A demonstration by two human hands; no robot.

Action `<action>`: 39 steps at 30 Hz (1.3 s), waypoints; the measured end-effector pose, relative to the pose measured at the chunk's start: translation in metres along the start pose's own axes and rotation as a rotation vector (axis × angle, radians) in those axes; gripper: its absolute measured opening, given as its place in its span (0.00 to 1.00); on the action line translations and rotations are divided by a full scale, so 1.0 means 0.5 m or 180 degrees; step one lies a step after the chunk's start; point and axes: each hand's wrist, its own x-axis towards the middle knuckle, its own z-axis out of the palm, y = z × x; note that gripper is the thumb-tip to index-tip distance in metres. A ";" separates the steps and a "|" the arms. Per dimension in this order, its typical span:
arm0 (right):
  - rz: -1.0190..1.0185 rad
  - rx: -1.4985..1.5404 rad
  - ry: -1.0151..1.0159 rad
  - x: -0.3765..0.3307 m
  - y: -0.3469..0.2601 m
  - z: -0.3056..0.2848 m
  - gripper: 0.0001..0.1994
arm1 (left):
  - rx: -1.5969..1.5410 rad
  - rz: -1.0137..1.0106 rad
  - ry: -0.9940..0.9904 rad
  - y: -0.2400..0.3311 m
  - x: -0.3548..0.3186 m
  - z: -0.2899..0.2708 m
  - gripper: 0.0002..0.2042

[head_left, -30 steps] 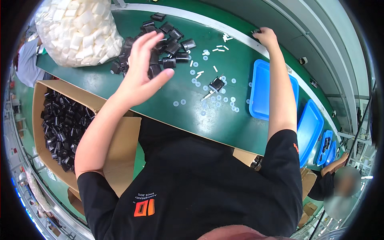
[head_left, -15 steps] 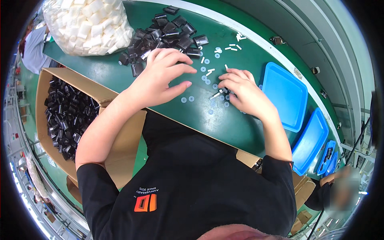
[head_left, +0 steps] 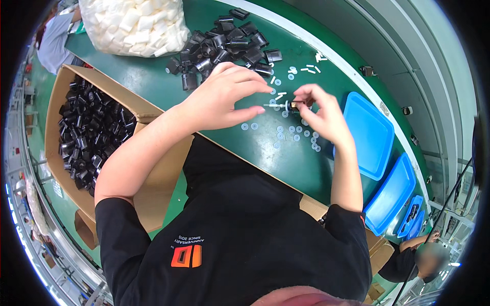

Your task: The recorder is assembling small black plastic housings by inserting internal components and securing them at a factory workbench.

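Note:
My right hand (head_left: pixel 322 113) pinches a small part with a thin metal shaft (head_left: pixel 276 105), a disc around it and a dark and brass-coloured end. The shaft lies level and points left. My left hand (head_left: pixel 228 95) is open, thumb and fingers apart, near the shaft's tip; whether the thumb touches it I cannot tell. Below the hands, several translucent bluish washers (head_left: pixel 280 136) are scattered on the green tabletop (head_left: pixel 255 153). Short white pins (head_left: pixel 311 69) lie farther back. Behind my left hand is a heap of black plastic caps (head_left: pixel 236 43).
A clear bag of white foam-like blocks (head_left: pixel 135 28) stands at the back left. At my left is a cardboard box (head_left: pixel 145 116) of black parts. Blue trays (head_left: pixel 368 135) line the right side, with a person (head_left: pixel 403 262) beyond them.
My right hand has lifted the shafted part from among the washers, up to my left hand. My left hand has shifted right, staying open. The whole view has swung slightly.

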 end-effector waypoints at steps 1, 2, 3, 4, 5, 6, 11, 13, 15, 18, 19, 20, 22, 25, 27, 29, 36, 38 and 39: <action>-0.0042 0.0036 0.0121 0.013 -0.016 0.002 0.09 | -0.0238 -0.0138 0.0061 0.005 0.001 0.000 0.16; 0.0138 0.0309 0.0079 0.023 -0.018 0.003 0.07 | -0.0472 -0.0277 0.0122 0.010 0.002 -0.001 0.17; 0.0091 0.0812 0.0186 0.033 -0.020 0.010 0.06 | -0.0605 -0.0256 0.0369 0.008 0.005 0.007 0.17; 0.0042 0.1317 0.0287 0.043 -0.027 0.019 0.05 | -0.0575 -0.0249 0.0366 0.007 0.006 0.007 0.17; 0.0141 0.1429 0.0375 0.050 -0.041 0.018 0.05 | -0.0963 -0.0493 0.0474 0.007 0.008 0.004 0.16; 0.0247 0.1546 0.0453 0.056 -0.059 0.018 0.05 | -0.1353 -0.0747 0.0582 0.007 0.007 0.002 0.16; 0.0129 0.2531 0.0315 0.087 -0.075 0.040 0.08 | -0.1114 -0.0483 0.1095 0.006 0.015 -0.011 0.10; 0.0136 0.2589 0.0278 0.090 -0.078 0.052 0.10 | -0.1027 -0.0407 0.1244 -0.001 0.018 -0.007 0.08; 0.0150 0.2642 0.0252 0.089 -0.079 0.061 0.11 | -0.0949 -0.0326 0.1389 -0.004 0.015 -0.006 0.07; -0.0082 0.2421 0.0263 0.080 -0.081 0.068 0.15 | -0.1004 -0.0592 0.1183 -0.003 0.012 -0.006 0.07; -0.0082 0.2216 0.0298 0.077 -0.084 0.070 0.16 | -0.1061 -0.0539 0.1219 -0.004 0.013 -0.004 0.07; -0.0081 0.2011 0.0335 0.075 -0.087 0.072 0.18 | -0.1119 -0.0484 0.1253 -0.003 0.013 -0.002 0.06; -0.0051 0.2042 0.0362 0.069 -0.097 0.071 0.18 | -0.1148 -0.0513 0.1194 -0.003 0.009 -0.002 0.06; -0.0016 0.1827 0.0224 0.061 -0.101 0.063 0.17 | -0.1122 -0.0469 0.1138 0.002 0.009 -0.004 0.06; -0.0220 0.1708 0.0227 0.057 -0.102 0.063 0.16 | -0.1074 -0.0404 0.1129 0.006 0.011 -0.004 0.06; -0.0224 0.1661 0.0275 0.057 -0.106 0.065 0.16 | -0.1000 -0.0283 0.1264 0.006 0.015 -0.002 0.03; -0.0208 0.1756 0.0238 0.084 -0.104 0.073 0.15 | -0.0982 -0.0344 0.1222 -0.018 0.017 -0.013 0.03; -0.0228 0.1744 0.0216 0.087 -0.105 0.073 0.15 | -0.1016 -0.0385 0.1179 -0.016 0.017 -0.029 0.03; -0.0258 0.1741 0.0169 0.086 -0.111 0.071 0.15 | -0.1115 -0.0483 0.1136 -0.005 0.015 -0.035 0.03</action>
